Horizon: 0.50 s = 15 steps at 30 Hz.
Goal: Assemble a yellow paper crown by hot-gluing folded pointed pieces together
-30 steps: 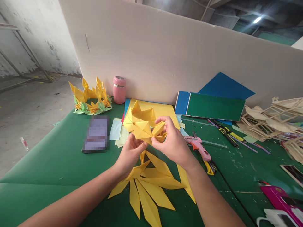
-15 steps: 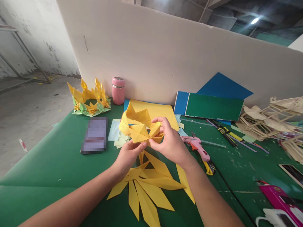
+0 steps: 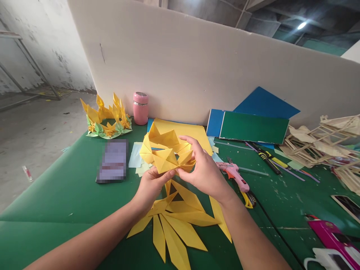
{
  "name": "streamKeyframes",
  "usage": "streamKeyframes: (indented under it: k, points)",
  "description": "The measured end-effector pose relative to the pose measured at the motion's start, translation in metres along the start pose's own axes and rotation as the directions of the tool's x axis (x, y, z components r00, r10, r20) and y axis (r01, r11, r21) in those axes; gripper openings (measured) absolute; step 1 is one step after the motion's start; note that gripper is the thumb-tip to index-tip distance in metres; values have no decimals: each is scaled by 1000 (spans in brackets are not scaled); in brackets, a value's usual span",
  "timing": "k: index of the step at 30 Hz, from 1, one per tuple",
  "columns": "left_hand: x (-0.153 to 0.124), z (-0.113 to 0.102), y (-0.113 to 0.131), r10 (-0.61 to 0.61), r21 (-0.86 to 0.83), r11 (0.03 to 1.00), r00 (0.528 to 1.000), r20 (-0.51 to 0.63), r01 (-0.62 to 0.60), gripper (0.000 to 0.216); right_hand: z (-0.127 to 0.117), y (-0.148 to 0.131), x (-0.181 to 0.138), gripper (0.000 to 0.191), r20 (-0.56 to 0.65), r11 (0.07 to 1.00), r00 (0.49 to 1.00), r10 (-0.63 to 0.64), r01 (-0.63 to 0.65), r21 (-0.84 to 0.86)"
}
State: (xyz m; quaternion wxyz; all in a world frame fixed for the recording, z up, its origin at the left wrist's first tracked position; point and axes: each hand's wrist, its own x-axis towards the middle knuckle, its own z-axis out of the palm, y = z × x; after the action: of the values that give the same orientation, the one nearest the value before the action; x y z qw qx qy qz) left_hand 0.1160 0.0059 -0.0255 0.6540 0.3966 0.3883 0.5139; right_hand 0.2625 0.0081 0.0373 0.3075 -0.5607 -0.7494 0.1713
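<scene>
A ring of folded yellow paper (image 3: 164, 159), shaped like a crown, is held above the table between both hands. My left hand (image 3: 152, 185) grips its lower front edge, the thumb in front and the fingers hidden beneath. At the right side, my right hand (image 3: 202, 168) pinches it, with the thumb low on the edge and the index finger raised over the top. Below the hands, several pointed yellow folded pieces (image 3: 177, 228) lie fanned out on the green table. Another long yellow piece (image 3: 221, 217) rests partly behind my right forearm.
A finished-looking yellow and green paper crown (image 3: 108, 118) and a pink flask (image 3: 140, 108) stand at the back left. Yellow sheets (image 3: 194, 131) lie behind the hands. To the right are a pink glue gun (image 3: 234, 175), a black-yellow cutter (image 3: 268, 161) and wooden stick frames (image 3: 315, 140).
The yellow paper ring has tilted slightly and shifted a little to the left. Both hands keep their hold, and the loose folded pieces have stayed put.
</scene>
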Motion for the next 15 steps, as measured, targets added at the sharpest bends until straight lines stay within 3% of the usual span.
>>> streamKeyframes:
  k: [6, 15]
  points:
    - [0, -3, -3, -16, -26, 999, 995, 94, 18, 35, -2, -1, -1, 67, 12, 1000, 1000, 9, -9, -3]
    - [2, -3, -1, -27, 14, 1000, 996, 84, 26, 37, 1, -1, -2, 63, -24, 996, 999, -43, 41, -79]
